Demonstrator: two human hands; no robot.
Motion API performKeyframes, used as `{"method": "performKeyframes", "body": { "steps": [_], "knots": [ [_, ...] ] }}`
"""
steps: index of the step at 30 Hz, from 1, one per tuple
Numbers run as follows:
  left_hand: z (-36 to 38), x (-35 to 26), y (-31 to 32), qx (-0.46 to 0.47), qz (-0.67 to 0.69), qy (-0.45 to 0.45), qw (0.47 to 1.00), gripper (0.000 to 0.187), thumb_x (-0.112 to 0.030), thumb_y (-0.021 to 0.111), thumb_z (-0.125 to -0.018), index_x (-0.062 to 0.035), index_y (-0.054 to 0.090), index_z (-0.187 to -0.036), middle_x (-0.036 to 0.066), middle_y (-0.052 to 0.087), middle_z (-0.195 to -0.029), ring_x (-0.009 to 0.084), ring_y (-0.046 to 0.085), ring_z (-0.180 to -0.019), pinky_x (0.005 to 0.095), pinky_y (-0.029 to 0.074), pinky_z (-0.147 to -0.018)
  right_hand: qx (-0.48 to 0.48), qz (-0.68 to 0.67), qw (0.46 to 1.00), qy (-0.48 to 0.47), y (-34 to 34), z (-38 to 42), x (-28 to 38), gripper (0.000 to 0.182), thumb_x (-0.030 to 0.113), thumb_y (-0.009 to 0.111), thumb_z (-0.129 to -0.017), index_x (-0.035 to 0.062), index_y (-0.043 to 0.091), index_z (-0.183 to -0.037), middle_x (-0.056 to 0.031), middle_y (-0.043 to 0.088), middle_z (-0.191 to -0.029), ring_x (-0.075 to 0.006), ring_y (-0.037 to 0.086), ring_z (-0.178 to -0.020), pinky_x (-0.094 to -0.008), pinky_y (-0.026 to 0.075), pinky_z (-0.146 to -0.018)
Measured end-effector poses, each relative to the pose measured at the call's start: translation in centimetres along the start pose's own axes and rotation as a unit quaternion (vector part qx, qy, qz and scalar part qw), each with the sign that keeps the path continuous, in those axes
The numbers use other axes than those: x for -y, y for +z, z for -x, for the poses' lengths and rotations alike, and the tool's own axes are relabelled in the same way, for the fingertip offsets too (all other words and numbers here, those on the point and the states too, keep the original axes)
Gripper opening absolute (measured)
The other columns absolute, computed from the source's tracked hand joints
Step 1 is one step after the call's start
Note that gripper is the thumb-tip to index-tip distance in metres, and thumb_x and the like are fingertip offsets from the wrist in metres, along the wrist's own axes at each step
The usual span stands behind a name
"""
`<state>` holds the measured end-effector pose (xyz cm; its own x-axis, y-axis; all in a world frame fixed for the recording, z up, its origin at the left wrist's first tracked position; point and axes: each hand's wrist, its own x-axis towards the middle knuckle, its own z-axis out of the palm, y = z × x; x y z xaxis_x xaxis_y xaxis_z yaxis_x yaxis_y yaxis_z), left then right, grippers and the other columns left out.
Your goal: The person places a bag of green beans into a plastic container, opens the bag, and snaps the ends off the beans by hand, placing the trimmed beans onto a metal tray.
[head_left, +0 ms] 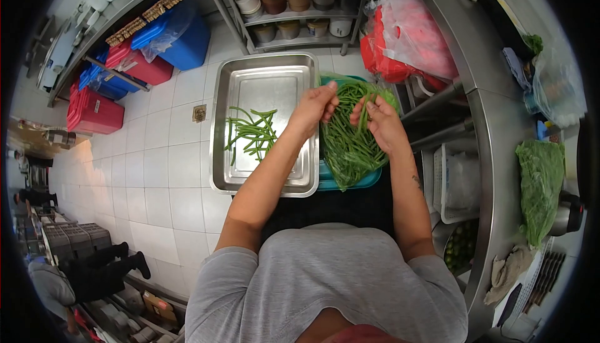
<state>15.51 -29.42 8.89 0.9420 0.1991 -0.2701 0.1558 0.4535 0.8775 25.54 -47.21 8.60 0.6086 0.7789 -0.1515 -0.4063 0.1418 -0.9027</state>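
Observation:
My left hand (317, 106) is closed, thumb against curled fingers, above the right rim of a metal tray (309, 155). Whatever it may pinch is too small to make out. Several cut green beans (253, 131) lie loosely in the tray. Between the fingers of my right hand (384, 127) are green beans (364, 118), pointing upward. Below both hands, a clear plastic bag (345, 177) full of long green beans (344, 133) lies open on a teal tray (331, 183).
A metal shelf (294, 15) with lidded tubs stands ahead. Blue bins (187, 43) and red bins (97, 108) line the left. On the right runs a steel counter (506, 174) with a bag of greens (537, 186). Another person (81, 274) is at lower left.

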Motion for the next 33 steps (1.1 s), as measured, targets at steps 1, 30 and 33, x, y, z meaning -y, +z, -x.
{"method": "performKeyframes", "body": {
  "steps": [1, 30, 33],
  "knots": [
    [-0.2, -0.2, -0.3, -0.048, -0.067, -0.011, 0.997, 0.028, -0.033, 0.052, -0.093, -0.0058, 0.056, -0.086, 0.0, 0.054, -0.073, 0.0099, 0.048, -0.058, 0.0238, 0.037, -0.052, 0.003, -0.047, 0.999, -0.001, 0.3, -0.1, 0.5, 0.015, 0.014, 0.045, -0.096, 0.0019, 0.05, -0.104, -0.0101, 0.058, -0.091, -0.0211, 0.06, -0.085, -0.0347, 0.05, -0.079],
    [-0.6, 2.2, 1.7, -0.061, -0.169, 0.056, 0.982, 0.026, -0.023, 0.051, -0.092, -0.0011, 0.063, -0.086, 0.003, 0.061, -0.07, 0.0109, 0.05, -0.057, 0.0233, 0.041, -0.054, -0.129, -0.081, 0.965, -0.214, 2.9, -0.5, 1.9, 0.009, 0.009, 0.043, -0.096, 0.0027, 0.047, -0.101, -0.0117, 0.06, -0.091, -0.0236, 0.061, -0.091, -0.0339, 0.049, -0.08],
    [0.0, 2.1, 1.9, -0.005, -0.186, 0.105, 0.977, 0.026, -0.025, 0.052, -0.093, -0.0011, 0.062, -0.089, 0.003, 0.062, -0.074, 0.0103, 0.051, -0.061, 0.0233, 0.041, -0.055, -0.143, -0.108, 0.961, -0.209, 2.2, -0.7, 1.5, 0.009, 0.008, 0.041, -0.096, 0.0023, 0.047, -0.1, -0.0132, 0.059, -0.094, -0.0268, 0.061, -0.093, -0.0379, 0.05, -0.082]
  ]
}}
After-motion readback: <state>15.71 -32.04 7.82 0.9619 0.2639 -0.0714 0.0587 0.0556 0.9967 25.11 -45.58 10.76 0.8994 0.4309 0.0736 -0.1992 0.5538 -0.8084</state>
